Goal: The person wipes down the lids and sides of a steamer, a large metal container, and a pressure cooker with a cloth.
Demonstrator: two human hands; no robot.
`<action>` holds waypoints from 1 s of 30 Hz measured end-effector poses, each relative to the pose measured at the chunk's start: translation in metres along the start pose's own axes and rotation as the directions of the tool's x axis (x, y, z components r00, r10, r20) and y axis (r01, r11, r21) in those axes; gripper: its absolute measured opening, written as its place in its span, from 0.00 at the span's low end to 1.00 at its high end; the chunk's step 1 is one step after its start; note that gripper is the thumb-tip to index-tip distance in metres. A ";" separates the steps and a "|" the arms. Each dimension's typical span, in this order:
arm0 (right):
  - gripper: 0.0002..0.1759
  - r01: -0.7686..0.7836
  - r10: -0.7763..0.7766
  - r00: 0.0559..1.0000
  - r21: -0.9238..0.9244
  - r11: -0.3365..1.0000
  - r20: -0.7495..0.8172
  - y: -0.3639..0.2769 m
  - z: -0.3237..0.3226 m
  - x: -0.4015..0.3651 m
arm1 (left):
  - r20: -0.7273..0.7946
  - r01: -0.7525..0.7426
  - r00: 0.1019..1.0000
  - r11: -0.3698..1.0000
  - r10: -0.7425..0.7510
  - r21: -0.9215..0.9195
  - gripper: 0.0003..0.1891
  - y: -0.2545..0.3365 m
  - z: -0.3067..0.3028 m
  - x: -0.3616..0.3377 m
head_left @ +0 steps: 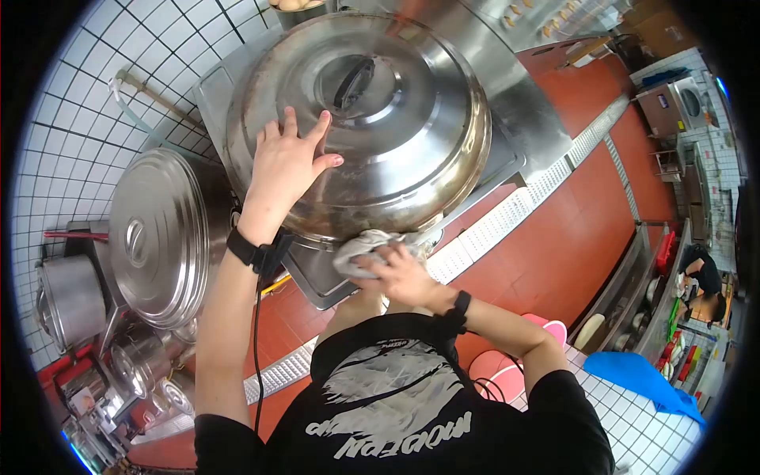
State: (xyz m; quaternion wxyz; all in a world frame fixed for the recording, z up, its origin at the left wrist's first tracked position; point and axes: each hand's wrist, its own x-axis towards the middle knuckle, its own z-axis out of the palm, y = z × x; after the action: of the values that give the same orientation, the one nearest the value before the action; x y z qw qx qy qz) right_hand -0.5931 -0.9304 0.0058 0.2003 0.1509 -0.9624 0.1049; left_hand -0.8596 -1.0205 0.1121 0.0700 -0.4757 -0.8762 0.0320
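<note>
A wide domed metal lid (427, 150) with a dark handle (355, 83) on top covers a big round pot on a steel stove top (317, 286). My left hand (283, 165) is open over the lid's near left side, fingers spread toward the handle; it appears to rest on the metal. Low at the lid's near edge, my right hand (398, 277) presses a crumpled greyish cloth (356, 255) against the side of the pot. That hand is slightly blurred, and its fingers bend over the cloth.
To the left stands another large pot with a lid (158, 237), with a smaller pot (73, 294) beyond it. A drain grate (507, 218) crosses the red floor (507, 273). Pink stools (503, 372) and a blue cloth (641, 380) are at lower right. Another person (703, 277) is far right.
</note>
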 end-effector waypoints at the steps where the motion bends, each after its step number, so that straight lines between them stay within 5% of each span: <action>1: 0.32 0.035 -0.038 0.999 -0.072 0.997 -0.029 0.006 0.002 -0.014 | -0.015 0.002 1.000 1.000 -0.002 -0.010 0.37 -0.001 0.001 -0.001; 3: 0.27 -0.025 0.026 1.000 -0.060 0.998 0.014 0.043 -0.004 -0.056 | 0.007 0.029 1.000 0.996 -0.028 -0.087 0.37 -0.002 0.000 -0.003; 4: 0.27 -0.446 0.442 0.892 0.025 0.895 0.097 0.063 0.008 -0.095 | 0.029 0.049 0.999 0.991 -0.046 -0.125 0.38 -0.003 -0.001 -0.003; 5: 0.25 -0.427 0.430 0.903 -0.121 0.896 -0.001 0.072 -0.038 -0.072 | 0.018 0.067 0.998 0.989 -0.065 -0.133 0.38 -0.003 -0.001 -0.004; 6: 0.25 -0.706 0.713 0.699 -0.109 0.699 0.047 0.091 -0.046 -0.084 | 0.011 0.065 0.998 0.989 -0.065 -0.133 0.38 -0.003 0.000 -0.004; 8: 0.25 -0.808 0.810 0.580 0.065 0.586 -0.092 0.137 -0.071 -0.102 | 0.017 0.058 0.998 0.988 -0.056 -0.141 0.37 -0.006 -0.001 -0.003; 9: 0.26 -0.892 0.882 0.434 0.049 0.449 -0.182 0.138 -0.084 -0.099 | -0.028 0.059 0.998 0.991 -0.062 -0.121 0.36 -0.005 0.002 -0.004; 15: 0.28 -0.648 0.648 0.661 0.147 0.747 -0.378 0.158 -0.101 0.026 | -0.102 0.005 0.994 0.980 -0.025 -0.200 0.22 -0.021 0.022 -0.001; 17: 0.28 -0.669 0.624 0.719 -0.062 0.741 -0.307 0.161 -0.070 0.055 | -0.114 0.008 0.993 0.980 -0.031 -0.198 0.21 -0.025 0.015 -0.005; 19: 0.27 -0.608 0.579 0.776 -0.054 0.792 -0.250 0.109 -0.063 0.091 | -0.096 -0.015 0.995 0.983 -0.003 -0.186 0.21 -0.026 0.014 -0.003; 22: 0.33 -0.228 0.217 0.973 -0.173 0.958 -0.079 0.038 -0.044 0.095 | 0.010 0.028 1.000 0.981 -0.026 -0.190 0.20 -0.022 0.008 0.001; 26: 0.34 0.078 -0.070 0.995 -0.128 0.989 0.065 -0.008 -0.032 0.077 | -0.016 0.033 0.999 0.980 -0.037 -0.199 0.20 -0.022 0.014 -0.002; 27: 0.29 0.158 -0.130 0.968 -0.119 0.980 0.216 -0.012 -0.031 0.073 | -0.021 0.042 0.999 0.979 -0.047 -0.199 0.20 -0.022 0.014 -0.002; 30: 0.25 0.370 -0.314 0.882 -0.104 0.923 0.351 -0.016 -0.020 0.085 | -0.035 0.050 0.998 0.981 -0.058 -0.189 0.20 -0.019 0.016 -0.003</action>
State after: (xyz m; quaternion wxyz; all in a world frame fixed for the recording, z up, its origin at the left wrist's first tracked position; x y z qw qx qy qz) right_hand -0.6549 -0.9612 0.0612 0.0648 0.3166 -0.9455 -0.0400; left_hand -0.8762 -1.0326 0.0979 0.0432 -0.4566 -0.8864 -0.0623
